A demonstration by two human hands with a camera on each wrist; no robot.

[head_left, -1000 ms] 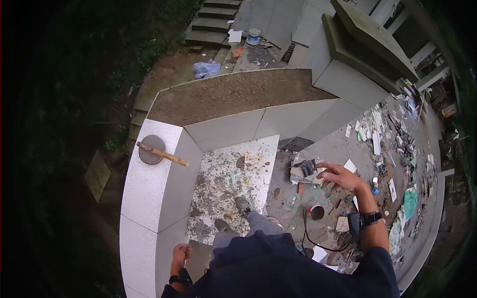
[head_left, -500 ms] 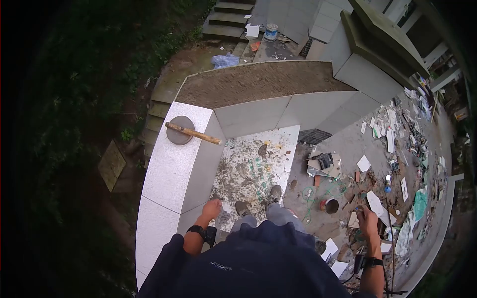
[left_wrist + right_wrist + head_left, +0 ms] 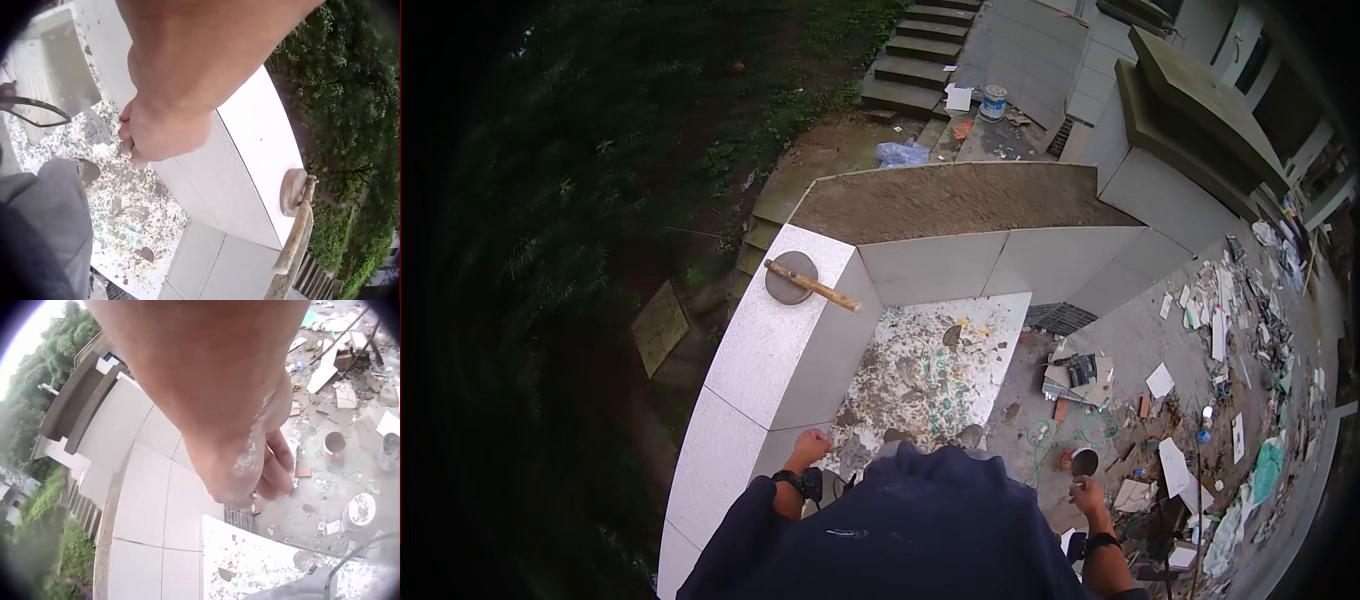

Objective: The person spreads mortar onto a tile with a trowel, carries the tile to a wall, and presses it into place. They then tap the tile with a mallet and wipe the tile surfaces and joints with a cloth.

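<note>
My left hand (image 3: 808, 446) hangs beside the low tiled wall (image 3: 798, 385), its fingers loosely curled and holding nothing. On the wall's pale top, a round grey block (image 3: 790, 277) has a wooden handle (image 3: 825, 293) across it, beyond my left hand. My right hand (image 3: 1086, 494) is over the floor on the other side of my body, near a bucket (image 3: 1083, 462). In the right wrist view, the fingers of that hand (image 3: 265, 465) hang loosely bent with nothing visible in them. The left wrist view shows my left hand (image 3: 164, 132) empty too.
A speckled, dirty slab (image 3: 930, 365) lies between the walls, with a soil-filled planter (image 3: 960, 198) beyond. Stacked tiles (image 3: 1055, 383) carry a dark object (image 3: 1082, 370). Broken pieces and green cord litter the floor at right. Steps (image 3: 908, 70) rise at the back.
My right hand has drawn back from the dark object on the stacked tiles toward my body. My left hand has moved up and forward beside the wall. The head view has shifted.
</note>
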